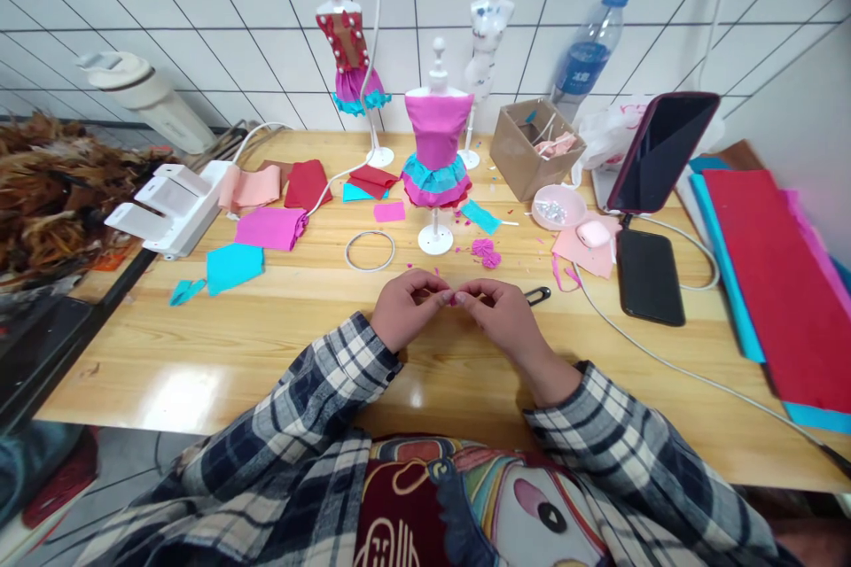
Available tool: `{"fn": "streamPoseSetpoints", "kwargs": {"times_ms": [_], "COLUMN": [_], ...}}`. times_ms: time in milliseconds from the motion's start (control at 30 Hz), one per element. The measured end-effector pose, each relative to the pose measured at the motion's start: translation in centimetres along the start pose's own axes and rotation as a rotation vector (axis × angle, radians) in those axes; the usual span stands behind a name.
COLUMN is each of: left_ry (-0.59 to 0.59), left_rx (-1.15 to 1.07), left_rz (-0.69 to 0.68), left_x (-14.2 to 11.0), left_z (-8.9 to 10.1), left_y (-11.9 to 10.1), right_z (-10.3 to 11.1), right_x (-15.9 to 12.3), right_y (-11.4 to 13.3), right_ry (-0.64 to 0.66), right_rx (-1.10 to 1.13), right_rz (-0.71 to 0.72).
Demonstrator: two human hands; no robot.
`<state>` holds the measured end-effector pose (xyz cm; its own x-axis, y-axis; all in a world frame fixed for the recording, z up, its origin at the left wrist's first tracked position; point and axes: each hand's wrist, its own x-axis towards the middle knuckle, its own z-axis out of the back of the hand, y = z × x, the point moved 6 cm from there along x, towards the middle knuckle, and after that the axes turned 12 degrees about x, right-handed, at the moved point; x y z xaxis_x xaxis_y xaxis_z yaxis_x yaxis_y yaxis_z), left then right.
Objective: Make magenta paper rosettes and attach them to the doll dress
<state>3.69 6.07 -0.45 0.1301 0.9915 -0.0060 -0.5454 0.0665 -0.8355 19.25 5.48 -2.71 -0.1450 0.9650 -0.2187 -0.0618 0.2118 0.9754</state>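
Fingertips of my left hand (413, 308) and my right hand (500, 312) meet above the front of the table, both pinching one tiny magenta scrap (453, 300). Its exact shape is mostly covered by my fingers. Just beyond stands a small dress form (439, 120) in a magenta top with a turquoise and magenta ruffled skirt. Magenta crumpled pieces (487, 253) lie between it and my right hand. A dark-handled tool (538, 295) pokes out from behind my right hand; its other end is hidden. Left of the stand rests a thin ring (370, 251).
Two more dress forms (349, 44) stand against the tiled wall. Folded cloth pieces (271, 228) and a white charging dock (176, 208) are at left. A cardboard box (532, 159), pink bowl (558, 208), phone (650, 277), cable and red fabric sheet (777, 275) occupy the right.
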Motion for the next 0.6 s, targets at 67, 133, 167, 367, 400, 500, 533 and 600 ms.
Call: {"fn": "streamPoseSetpoints", "kwargs": {"times_ms": [67, 133, 167, 367, 400, 500, 533, 600], "left_ry": [0.010, 0.039, 0.057, 0.135, 0.149, 0.138, 0.125, 0.115], "left_rx": [-0.031, -0.134, -0.200, -0.310, -0.287, -0.195, -0.154, -0.054], "left_rz": [0.011, 0.061, 0.086, 0.148, 0.155, 0.141, 0.127, 0.096], "left_x": [0.1, 0.1, 0.1, -0.1, -0.1, -0.2, -0.2, -0.2], "left_z": [0.0, -0.2, -0.3, -1.0, -1.1, -1.0, -0.8, -0.7], "left_y": [0.1, 0.4, 0.6, 1.0, 1.0, 1.0, 0.9, 0.6], "right_z": [-0.1, -0.1, -0.1, 0.2, 0.2, 0.1, 0.0, 0.0], "right_x": [0.0, -0.1, -0.1, 0.0, 0.0, 0.0, 0.0, -0.1], "right_y": [0.2, 0.2, 0.2, -0.3, -0.4, -0.2, 0.0, 0.6], "right_ry": [-0.003, -0.015, -0.025, -0.062, -0.062, -0.040, -0.022, 0.012], "right_rx": [-0.002, 0.006, 0.013, 0.101, 0.121, 0.173, 0.180, 0.143], "right_rz": [-0.001, 0.001, 0.000, -0.021, -0.024, -0.039, -0.037, 0.005]}}
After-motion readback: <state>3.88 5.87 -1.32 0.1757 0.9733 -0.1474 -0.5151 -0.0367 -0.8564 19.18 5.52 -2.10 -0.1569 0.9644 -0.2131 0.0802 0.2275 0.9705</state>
